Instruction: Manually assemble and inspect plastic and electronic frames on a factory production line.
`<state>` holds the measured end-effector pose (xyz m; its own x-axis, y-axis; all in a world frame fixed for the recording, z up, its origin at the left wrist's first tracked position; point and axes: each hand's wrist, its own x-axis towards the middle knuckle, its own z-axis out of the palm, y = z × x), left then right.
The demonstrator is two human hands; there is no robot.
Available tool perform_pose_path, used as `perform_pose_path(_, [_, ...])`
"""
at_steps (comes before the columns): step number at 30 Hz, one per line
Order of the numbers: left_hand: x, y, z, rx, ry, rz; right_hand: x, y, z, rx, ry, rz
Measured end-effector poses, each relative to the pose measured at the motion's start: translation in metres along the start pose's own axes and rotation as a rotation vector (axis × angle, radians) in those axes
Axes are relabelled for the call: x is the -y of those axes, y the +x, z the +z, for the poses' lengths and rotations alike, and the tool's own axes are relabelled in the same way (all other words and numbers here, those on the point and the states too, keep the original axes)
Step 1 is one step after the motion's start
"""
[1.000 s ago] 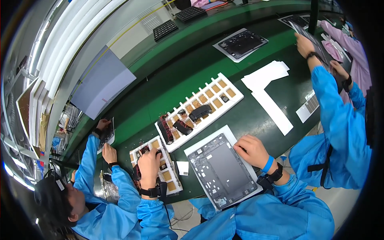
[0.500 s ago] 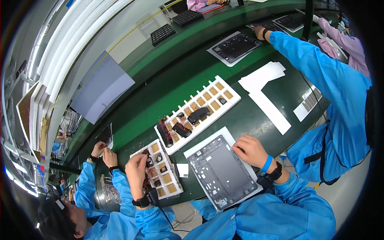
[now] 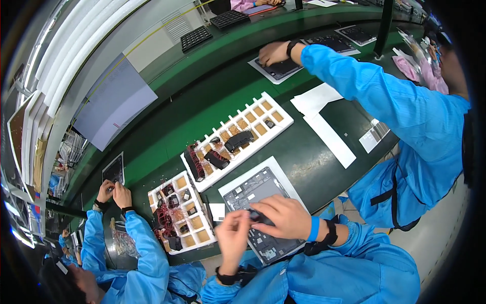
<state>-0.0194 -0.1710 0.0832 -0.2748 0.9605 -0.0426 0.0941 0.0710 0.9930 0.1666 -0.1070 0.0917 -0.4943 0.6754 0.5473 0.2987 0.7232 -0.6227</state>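
Note:
Close together above a dark grey tablet-like housing [image 3: 248, 190], my left hand [image 3: 234, 240] and my right hand [image 3: 288, 218] are both closed. A small black part [image 3: 260, 218] is between them. The right fingers grip it from the right, while the left thumb and fingertips pinch its left end; its exact kind is too small to tell. Under the housing lies a white sheet [image 3: 277, 171], visible along its edges. My hands cover the housing's middle. Left of my hands, a white foam tray [image 3: 208, 223] holds small black parts and thin red wires.
A longer white foam tray [image 3: 276, 121] with black wired parts lies beyond. White paper strips [image 3: 329, 142] are to the right. A co-worker's hands [image 3: 114, 195] work at left; another's hand [image 3: 276, 53] reaches onto a housing at the far side. A green post [image 3: 386, 28] stands far right.
My left hand moved right from the small tray to above the housing. My right hand left the housing's edge and met it at the black part. The co-worker's arm at right swung leftward.

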Motion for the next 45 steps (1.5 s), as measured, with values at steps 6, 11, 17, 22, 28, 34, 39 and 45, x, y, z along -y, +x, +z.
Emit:
perform_pose_path(6, [0.034,-0.007,0.022,0.119,-0.23,-0.159,-0.012,-0.015,0.01,0.112,-0.196,0.066])
perform_pose_path(11, [0.015,0.023,0.009,0.06,0.003,-0.071,-0.047,-0.003,-0.005,0.028,0.061,0.26])
perform_pose_path(17, [0.028,0.067,0.009,0.018,0.653,0.518,-0.079,0.018,-0.036,-0.129,0.635,0.552])
perform_pose_path(22, [0.044,0.074,0.013,0.042,0.767,0.611,-0.101,0.019,-0.039,-0.073,0.881,0.563])
perform_pose_path(28, [0.052,0.074,0.01,0.064,0.708,0.656,-0.087,0.035,-0.026,0.107,0.385,0.528])
perform_pose_path(34, [0.058,0.076,0.01,0.044,0.685,0.664,-0.111,0.041,0.003,0.268,0.161,0.344])
perform_pose_path(39, [0.055,0.076,0.011,0.052,0.698,0.649,-0.111,0.051,0.021,0.13,-0.318,0.008])
perform_pose_path(45, [0.057,0.073,0.01,0.04,0.704,0.614,-0.115,0.049,0.016,0.178,-0.407,-0.168])
